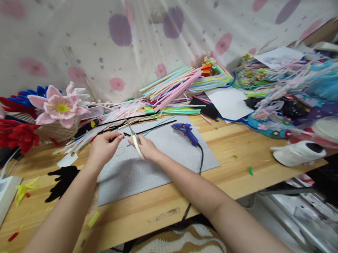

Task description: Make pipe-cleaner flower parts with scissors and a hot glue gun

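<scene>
My left hand (104,145) is closed in a pinch above the left part of the grey cutting mat (160,162). Something dark, which looks like a black pipe cleaner, shows between its fingers. My right hand (145,146) grips scissors (137,144) with pale handles, their blades pointing up and away from me. The blades are just right of my left fingertips. A long black pipe cleaner (154,127) lies across the mat behind my right hand, its left end close to my left fingertips. A blue glue gun (186,132) rests on the mat to the right.
Bundles of coloured pipe cleaners (178,89) pile up at the back. Fuzzy flowers, one of them pink (60,106), stand on the left near black fuzzy pieces (63,182). A white spool (298,154) lies at right. The glue gun's cord (201,159) crosses the table's front edge.
</scene>
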The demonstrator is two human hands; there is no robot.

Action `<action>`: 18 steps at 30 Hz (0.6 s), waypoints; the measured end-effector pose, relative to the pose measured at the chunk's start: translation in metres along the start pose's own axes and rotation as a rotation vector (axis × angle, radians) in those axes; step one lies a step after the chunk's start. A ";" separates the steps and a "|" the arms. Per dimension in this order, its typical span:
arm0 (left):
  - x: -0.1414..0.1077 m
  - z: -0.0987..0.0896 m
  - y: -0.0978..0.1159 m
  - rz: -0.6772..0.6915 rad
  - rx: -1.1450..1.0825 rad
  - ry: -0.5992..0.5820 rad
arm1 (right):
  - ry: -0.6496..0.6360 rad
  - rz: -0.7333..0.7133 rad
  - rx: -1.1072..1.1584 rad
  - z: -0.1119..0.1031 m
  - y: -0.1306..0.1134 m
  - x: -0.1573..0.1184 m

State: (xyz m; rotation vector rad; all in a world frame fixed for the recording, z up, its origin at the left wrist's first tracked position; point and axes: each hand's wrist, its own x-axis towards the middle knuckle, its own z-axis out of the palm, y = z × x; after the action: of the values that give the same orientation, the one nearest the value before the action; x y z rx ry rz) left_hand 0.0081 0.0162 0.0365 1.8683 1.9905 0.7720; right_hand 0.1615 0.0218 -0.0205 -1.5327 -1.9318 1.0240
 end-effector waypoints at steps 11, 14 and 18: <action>-0.020 0.001 0.006 0.336 0.421 0.047 | -0.006 -0.142 -0.523 -0.023 0.026 -0.014; -0.023 0.008 0.005 0.470 0.494 0.042 | -0.040 -0.166 -0.567 -0.027 0.026 -0.019; -0.025 0.015 0.004 0.620 0.491 -0.017 | -0.015 -0.168 -0.434 -0.033 0.027 -0.019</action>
State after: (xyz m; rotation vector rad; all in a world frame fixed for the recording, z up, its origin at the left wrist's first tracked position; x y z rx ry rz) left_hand 0.0222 -0.0053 0.0227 2.8322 1.6909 0.4108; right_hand 0.2077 0.0151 -0.0197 -1.5429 -2.3579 0.5690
